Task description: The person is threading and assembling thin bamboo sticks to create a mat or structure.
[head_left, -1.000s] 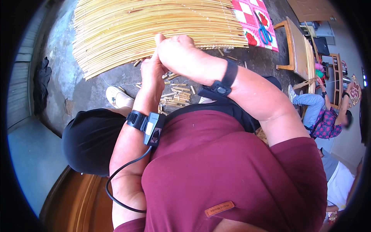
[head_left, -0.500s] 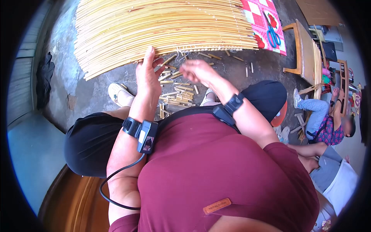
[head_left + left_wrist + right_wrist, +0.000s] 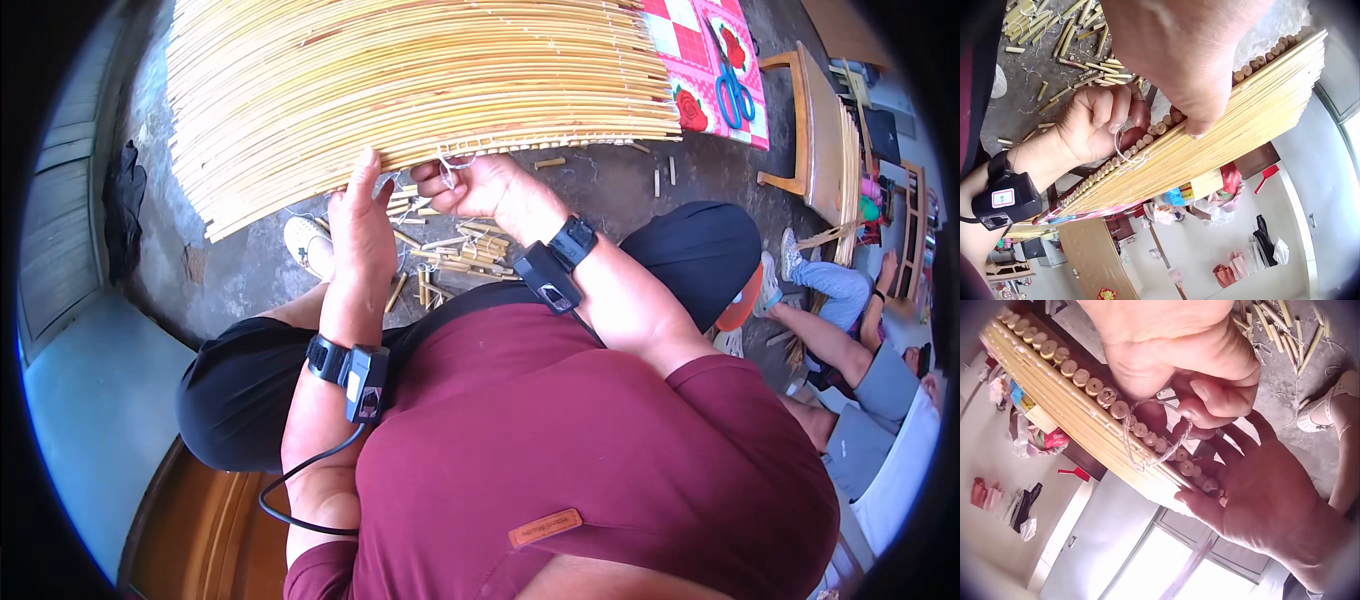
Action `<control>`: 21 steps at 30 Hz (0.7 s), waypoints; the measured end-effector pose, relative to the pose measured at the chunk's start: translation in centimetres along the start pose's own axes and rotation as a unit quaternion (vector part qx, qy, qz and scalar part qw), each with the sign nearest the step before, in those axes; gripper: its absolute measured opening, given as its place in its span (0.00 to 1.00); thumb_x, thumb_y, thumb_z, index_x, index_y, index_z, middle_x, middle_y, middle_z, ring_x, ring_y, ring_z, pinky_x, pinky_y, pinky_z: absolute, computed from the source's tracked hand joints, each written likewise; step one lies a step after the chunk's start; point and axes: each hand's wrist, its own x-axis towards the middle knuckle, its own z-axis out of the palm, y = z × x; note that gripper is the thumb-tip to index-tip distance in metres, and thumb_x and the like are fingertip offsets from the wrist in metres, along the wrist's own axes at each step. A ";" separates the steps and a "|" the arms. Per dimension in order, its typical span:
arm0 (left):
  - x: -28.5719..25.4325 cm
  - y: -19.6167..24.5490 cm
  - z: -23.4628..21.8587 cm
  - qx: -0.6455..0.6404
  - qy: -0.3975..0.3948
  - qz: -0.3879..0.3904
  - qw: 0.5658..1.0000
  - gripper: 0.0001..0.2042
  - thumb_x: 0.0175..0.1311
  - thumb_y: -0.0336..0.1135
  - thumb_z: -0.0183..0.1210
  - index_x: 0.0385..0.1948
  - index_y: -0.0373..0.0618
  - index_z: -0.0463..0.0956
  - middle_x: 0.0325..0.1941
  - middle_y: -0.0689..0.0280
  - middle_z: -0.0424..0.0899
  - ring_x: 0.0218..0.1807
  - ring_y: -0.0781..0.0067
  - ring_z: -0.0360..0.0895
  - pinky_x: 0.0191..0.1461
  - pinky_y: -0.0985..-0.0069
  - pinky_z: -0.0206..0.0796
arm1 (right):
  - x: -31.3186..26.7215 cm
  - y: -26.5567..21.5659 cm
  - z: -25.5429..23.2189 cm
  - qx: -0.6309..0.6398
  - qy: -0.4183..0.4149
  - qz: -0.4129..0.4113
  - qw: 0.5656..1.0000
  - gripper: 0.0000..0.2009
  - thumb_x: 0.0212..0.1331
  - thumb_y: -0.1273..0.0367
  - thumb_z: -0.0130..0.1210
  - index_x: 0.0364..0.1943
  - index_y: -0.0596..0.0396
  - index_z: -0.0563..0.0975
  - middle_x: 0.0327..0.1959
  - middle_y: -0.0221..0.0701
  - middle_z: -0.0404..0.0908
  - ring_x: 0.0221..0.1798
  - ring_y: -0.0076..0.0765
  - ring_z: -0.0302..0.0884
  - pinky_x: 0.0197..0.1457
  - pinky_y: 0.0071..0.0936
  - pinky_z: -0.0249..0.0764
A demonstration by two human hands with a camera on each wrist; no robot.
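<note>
A crumpled black thing [image 3: 124, 210] is near the pale wall [image 3: 60, 230]. On the other side are some wooden furniture [image 3: 800, 130], a person in blue jeans [image 3: 838, 285] and a person in grey shorts [image 3: 862, 450]. The left wrist view shows a red dustpan [image 3: 1266, 177] and some pink cloths [image 3: 1230, 269]

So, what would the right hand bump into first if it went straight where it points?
The right hand would probably bump the left hand first, but the stick mat is so close that I can't be quite sure.

Right hand [image 3: 477, 187] | was apart from mat [image 3: 400, 75] edge | now back at it
</note>
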 end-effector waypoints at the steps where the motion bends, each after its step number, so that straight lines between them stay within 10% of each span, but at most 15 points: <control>1: 0.0 -0.1 -0.1 -0.005 -0.006 0.001 1.000 0.23 0.59 0.45 0.65 0.54 0.46 0.72 0.55 0.68 0.75 0.58 0.75 0.66 0.62 0.63 0.53 | 0.1 0.0 0.0 0.007 -0.011 0.013 1.000 0.12 0.64 0.61 0.53 0.38 0.58 0.73 0.26 0.34 0.73 0.21 0.19 0.63 0.18 0.12 0.59; 7: 0.2 -0.3 -0.3 -0.018 -0.034 0.011 0.999 0.23 0.60 0.43 0.65 0.55 0.46 0.71 0.57 0.67 0.75 0.61 0.73 0.66 0.65 0.60 0.51 | 0.9 0.1 -1.0 0.024 -0.073 0.012 0.997 0.12 0.65 0.61 0.51 0.38 0.56 0.74 0.30 0.33 0.75 0.24 0.19 0.65 0.22 0.14 0.61; 11: -0.1 0.0 0.0 -0.008 -0.016 0.005 1.000 0.24 0.61 0.43 0.64 0.56 0.46 0.71 0.58 0.67 0.74 0.62 0.72 0.65 0.68 0.59 0.49 | 2.4 0.6 -6.4 -0.108 0.127 -0.153 0.974 0.07 0.63 0.69 0.51 0.35 0.57 0.75 0.31 0.31 0.77 0.25 0.19 0.66 0.25 0.15 0.63; 14: -0.1 0.0 0.0 -0.011 -0.012 0.001 1.000 0.24 0.60 0.41 0.65 0.57 0.45 0.71 0.58 0.66 0.74 0.63 0.71 0.66 0.68 0.57 0.52 | 2.7 0.1 -8.2 -0.195 0.341 -0.112 0.913 0.06 0.61 0.72 0.52 0.29 0.57 0.77 0.27 0.29 0.77 0.23 0.21 0.66 0.23 0.18 0.62; 21: 0.2 -0.6 -0.7 0.053 -0.185 -0.017 0.981 0.21 0.63 0.34 0.61 0.58 0.42 0.71 0.57 0.59 0.78 0.60 0.63 0.72 0.60 0.59 0.67 | 3.2 -0.7 -13.1 -0.517 0.452 0.014 0.727 0.11 0.57 0.68 0.56 0.19 0.54 0.73 0.13 0.24 0.66 0.10 0.18 0.53 0.12 0.22 0.45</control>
